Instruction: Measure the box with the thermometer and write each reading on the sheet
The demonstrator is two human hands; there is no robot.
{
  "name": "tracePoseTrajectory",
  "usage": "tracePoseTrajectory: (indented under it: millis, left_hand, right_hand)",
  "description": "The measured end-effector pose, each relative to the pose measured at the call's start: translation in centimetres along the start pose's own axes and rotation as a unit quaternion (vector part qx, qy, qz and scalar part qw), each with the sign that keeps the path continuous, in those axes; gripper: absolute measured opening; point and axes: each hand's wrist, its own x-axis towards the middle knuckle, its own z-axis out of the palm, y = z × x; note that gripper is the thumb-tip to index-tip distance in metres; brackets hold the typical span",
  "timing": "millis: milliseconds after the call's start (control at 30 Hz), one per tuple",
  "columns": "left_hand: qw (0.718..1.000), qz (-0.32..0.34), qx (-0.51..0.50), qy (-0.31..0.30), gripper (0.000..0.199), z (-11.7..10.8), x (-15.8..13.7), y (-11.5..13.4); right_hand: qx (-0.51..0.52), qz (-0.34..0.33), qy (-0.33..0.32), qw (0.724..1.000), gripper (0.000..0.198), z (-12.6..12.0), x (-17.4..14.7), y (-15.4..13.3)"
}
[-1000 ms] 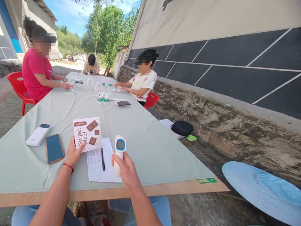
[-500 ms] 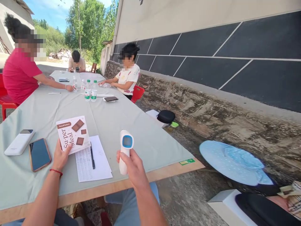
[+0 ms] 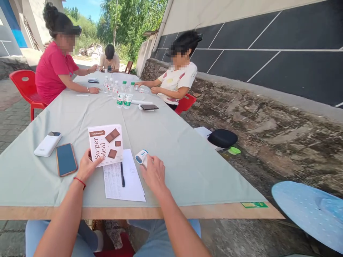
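A white box [image 3: 106, 144] with brown chocolate squares printed on it stands upright in my left hand [image 3: 88, 165], gripped by its lower left corner. My right hand [image 3: 155, 174] is wrapped round a white infrared thermometer [image 3: 141, 157] with blue trim, tilted over low by the tabletop; the fingers hide most of its handle. Between my hands lie sheets of paper [image 3: 135, 185] with handwriting, partly covered by the box. On them rests a black pen [image 3: 122, 175]. Left of the box are a phone [image 3: 66, 160] in an orange-brown case and a white power bank [image 3: 48, 144].
Several water bottles [image 3: 121, 94] stand farther up the cloth-covered table [image 3: 182, 171], with a dark phone [image 3: 149, 107] beside them. One person [image 3: 53, 73] sits at left, another [image 3: 179, 80] at right, a third [image 3: 109, 60] at the far end. A blue hat-like item [image 3: 311, 210] lies on the ground at right.
The thermometer has gone from upright to tipped over and lower, its screen turned out of sight. The view has swung left. The person at left has let go of a bottle.
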Motion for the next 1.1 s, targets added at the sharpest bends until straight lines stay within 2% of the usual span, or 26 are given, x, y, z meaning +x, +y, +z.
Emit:
tracePoseTrajectory:
  millis: [33, 67, 133, 233, 333, 433, 500, 567, 633, 700, 733, 800, 833, 933, 1000, 1100]
  left_hand:
    - [1.000, -0.005, -0.007, -0.001, 0.077, 0.1, 0.0, -0.2]
    - [1.000, -0.008, -0.013, 0.000, 0.079, 0.1, 0.0, -0.3]
    - [1.000, -0.005, -0.013, 0.012, 0.079, 0.3, -0.1, -0.5]
    - [0.999, 0.021, 0.013, 0.041, 0.076, 0.6, -0.4, -0.5]
    - [0.995, 0.056, 0.038, 0.068, 0.073, 0.9, -0.3, -0.6]
    - [0.990, 0.076, 0.063, 0.101, 0.071, 1.2, 0.5, -1.1]
    - [0.987, 0.093, 0.073, 0.109, 0.066, 1.6, 1.1, -1.5]
    - [0.981, 0.107, 0.092, 0.130, 0.062, 1.9, 1.5, -1.8]
    - [0.968, 0.118, 0.127, 0.183, 0.061, 2.2, 1.2, -1.6]
    - [0.950, 0.151, 0.163, 0.217, 0.054, 2.3, 0.2, -1.0]
    - [0.944, 0.182, 0.178, 0.210, 0.044, 2.4, -0.5, -0.6]
    - [0.941, 0.247, 0.203, 0.107, 0.021, 2.4, -1.9, 0.3]
    - [0.939, 0.261, 0.213, 0.070, 0.017, 2.4, -2.5, 0.6]
    - [0.934, 0.285, 0.202, -0.075, 0.023, 2.6, -3.4, 1.0]
    - [0.924, 0.290, 0.194, -0.153, 0.026, 2.9, -3.4, 0.6]
    - [0.915, 0.282, 0.203, -0.206, 0.024, 3.3, -3.2, -0.3]
  right_hand:
    - [0.026, -0.022, 0.000, 0.999, 0.035, 0.3, -0.4, -1.0]
    - [0.061, -0.047, -0.028, 0.997, 0.030, 0.6, -0.9, -2.2]
    - [0.102, -0.054, -0.094, 0.989, 0.028, 1.3, -1.5, -4.6]
    - [0.072, -0.043, -0.124, 0.989, 0.028, 1.8, -1.4, -6.8]
    - [0.076, -0.041, -0.130, 0.988, 0.038, 1.8, -0.9, -6.6]
    - [0.216, -0.039, -0.113, 0.969, 0.040, 1.7, -1.1, -4.9]
    - [0.366, -0.014, -0.095, 0.926, 0.039, 1.6, -1.8, -4.0]
    - [0.510, 0.020, -0.080, 0.856, 0.041, 1.4, -2.5, -3.6]
    - [0.602, 0.048, -0.070, 0.794, 0.048, 1.2, -3.1, -3.7]
    - [0.636, 0.072, -0.058, 0.766, 0.046, 0.8, -3.5, -4.0]
    - [0.640, 0.085, -0.051, 0.762, 0.042, 0.6, -3.6, -4.2]
    - [0.648, 0.104, -0.041, 0.753, 0.041, 0.3, -3.8, -4.4]
    - [0.654, 0.108, -0.041, 0.747, 0.043, 0.2, -3.9, -4.5]
    - [0.665, 0.116, -0.071, 0.735, 0.048, 0.0, -4.0, -4.6]
    - [0.648, 0.130, -0.084, 0.746, 0.043, 0.1, -3.7, -4.6]
    - [0.613, 0.141, -0.072, 0.774, 0.028, 0.6, -3.0, -4.7]
